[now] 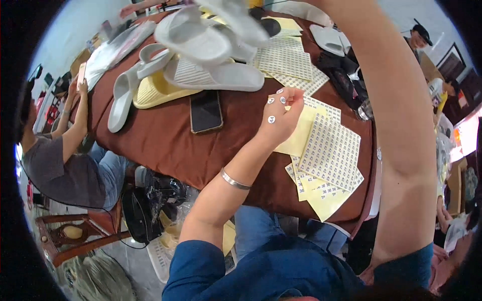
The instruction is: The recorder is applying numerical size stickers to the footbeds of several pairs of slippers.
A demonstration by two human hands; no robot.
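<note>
My left hand (280, 114), a metal bangle on its wrist, hovers over the brown-clothed table (160, 143) with fingers curled. Several small round white stickers (271, 119) cling to its fingers. Just right of it lie yellow-backed sheets of round stickers (331, 150), some hanging over the table's near edge. My right forearm (401, 125) rises along the right side and leaves the top edge, so that hand is hidden. Blurred white slippers (193, 37) hang close to the camera at the top.
A dark phone (206, 111) lies left of my left hand. Behind it are white slippers (226, 75), a yellow slipper (150, 93) and more sticker sheets (286, 62). A person in grey (60, 170) sits at the left. A black bag (143, 210) sits below.
</note>
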